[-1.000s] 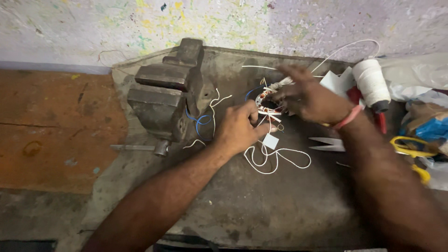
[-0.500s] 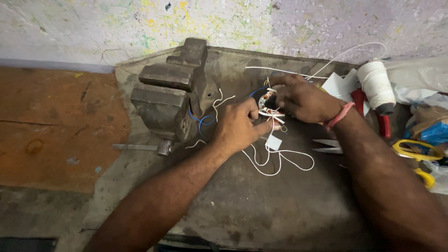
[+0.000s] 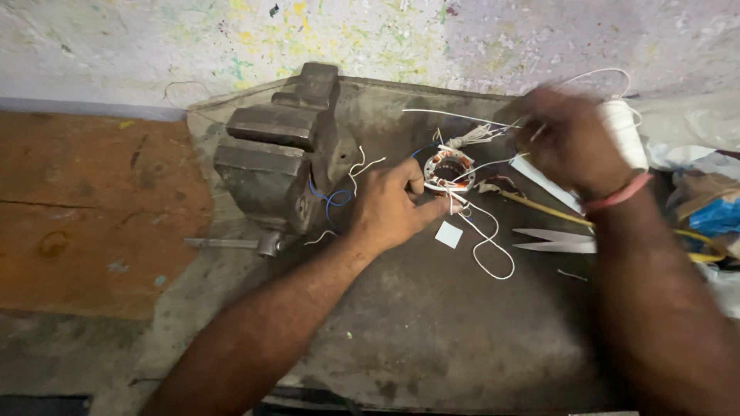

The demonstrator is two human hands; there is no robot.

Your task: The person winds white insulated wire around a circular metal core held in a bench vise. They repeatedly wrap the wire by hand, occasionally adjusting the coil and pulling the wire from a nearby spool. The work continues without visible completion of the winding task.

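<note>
My left hand (image 3: 391,206) is clenched on the rim of a small motor stator (image 3: 449,169), the round thing with copper windings, pinning it down on the dark metal bench (image 3: 432,323). It sits just right of the big iron vise (image 3: 279,158), close to the middle of the bench. My right hand (image 3: 570,142) is up and a bit blurred, fingers pinched on a white string (image 3: 470,117) that runs back toward the stator. Right behind that hand is a spool of white string (image 3: 626,142). More white string (image 3: 489,243) loops loose over the bench just below the stator, beside a little white paper square (image 3: 448,235). Some blue wire (image 3: 330,202) curls between the vise and my left hand. Scissors (image 3: 555,240) lie open under my right forearm, with a yellow cable (image 3: 532,206) running past them. No real containers here, just crumpled plastic bags (image 3: 713,192) piled at the right edge; can't tell what's inside. An orange wooden board (image 3: 92,208) is off to the left.
</note>
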